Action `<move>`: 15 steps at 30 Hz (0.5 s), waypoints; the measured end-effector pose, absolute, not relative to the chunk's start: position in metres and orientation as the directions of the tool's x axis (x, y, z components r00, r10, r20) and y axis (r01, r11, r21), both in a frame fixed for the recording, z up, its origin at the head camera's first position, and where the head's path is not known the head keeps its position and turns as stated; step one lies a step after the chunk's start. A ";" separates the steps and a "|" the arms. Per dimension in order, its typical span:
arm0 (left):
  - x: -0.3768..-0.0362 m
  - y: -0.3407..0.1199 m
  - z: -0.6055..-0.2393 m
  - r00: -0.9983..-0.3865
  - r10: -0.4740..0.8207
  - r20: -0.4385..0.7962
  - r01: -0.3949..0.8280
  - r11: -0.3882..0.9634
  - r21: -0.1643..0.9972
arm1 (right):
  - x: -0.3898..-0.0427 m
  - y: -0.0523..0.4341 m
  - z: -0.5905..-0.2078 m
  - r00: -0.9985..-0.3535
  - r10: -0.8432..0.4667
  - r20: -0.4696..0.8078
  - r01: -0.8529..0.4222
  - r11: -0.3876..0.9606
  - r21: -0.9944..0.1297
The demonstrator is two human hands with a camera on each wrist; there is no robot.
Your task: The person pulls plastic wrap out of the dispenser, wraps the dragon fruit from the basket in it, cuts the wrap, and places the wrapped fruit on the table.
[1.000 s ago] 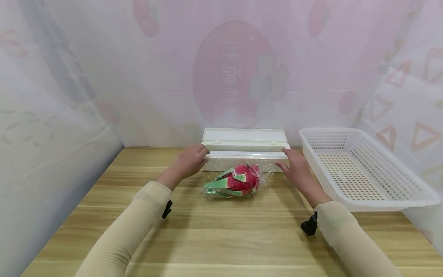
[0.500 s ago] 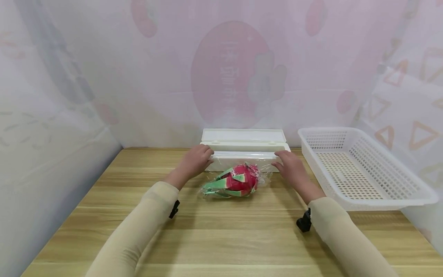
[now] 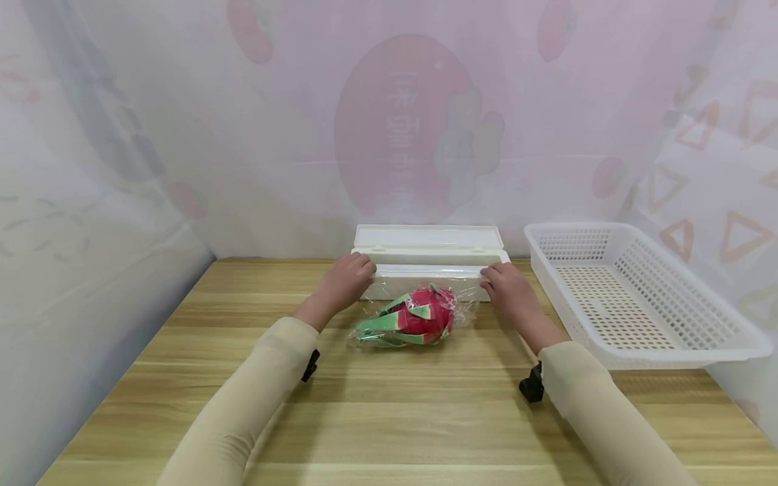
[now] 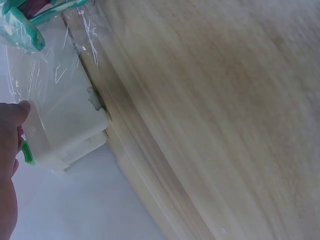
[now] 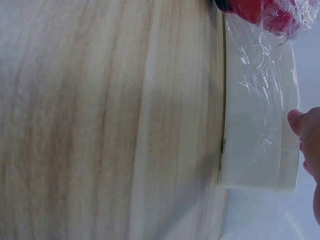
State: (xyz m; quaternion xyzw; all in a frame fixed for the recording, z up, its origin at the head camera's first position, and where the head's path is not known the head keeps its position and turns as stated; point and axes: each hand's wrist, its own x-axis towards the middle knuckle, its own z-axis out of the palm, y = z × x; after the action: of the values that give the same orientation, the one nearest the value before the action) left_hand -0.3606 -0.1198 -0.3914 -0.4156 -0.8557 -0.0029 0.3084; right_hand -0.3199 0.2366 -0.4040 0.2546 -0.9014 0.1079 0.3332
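A long white dispenser box (image 3: 429,264) of cling film is held at both ends at the back of a wooden table (image 3: 389,405), its lid tipped open toward a curtained backdrop. The left hand (image 3: 343,282) is curled over the left end and the right hand (image 3: 507,287) over the right, fingers bent round the front edge; whether the film's edge is pinched as well cannot quite be told from the wrist views. A sheet of clear film (image 5: 262,95) is seen drawn from the box over a red dragon fruit (image 3: 419,316) lying just in front of it, between the hands. The box is judged light and rigid, best gripped at its ends, as here. The film is thin, clingy and easily torn or bunched, and is best taken by its outer corners. The fruit looks firm, with soft green scales. A white perforated basket (image 3: 644,297) stands to the right, apart from the box.
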 end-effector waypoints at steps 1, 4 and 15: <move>-0.361 -0.120 -0.391 -0.458 0.709 0.536 0.714 0.653 -0.254 | -0.321 0.237 -0.404 -0.643 -0.392 0.657 -0.533 0.846 -0.016; -0.361 -0.120 -0.392 -0.447 0.704 0.551 0.715 0.652 -0.252 | -0.323 0.238 -0.405 -0.625 -0.402 0.669 -0.540 0.842 0.001; -0.362 -0.121 -0.394 -0.429 0.701 0.569 0.717 0.648 -0.258 | -0.324 0.240 -0.405 -0.625 -0.393 0.674 -0.529 0.849 0.004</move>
State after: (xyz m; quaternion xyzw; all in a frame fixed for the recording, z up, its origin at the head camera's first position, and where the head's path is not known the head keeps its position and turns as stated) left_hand -0.3617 -0.1207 -0.3943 -0.4194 -0.8452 -0.0114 0.3310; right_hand -0.3237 0.2397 -0.4046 0.2570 -0.8962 0.0979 0.3482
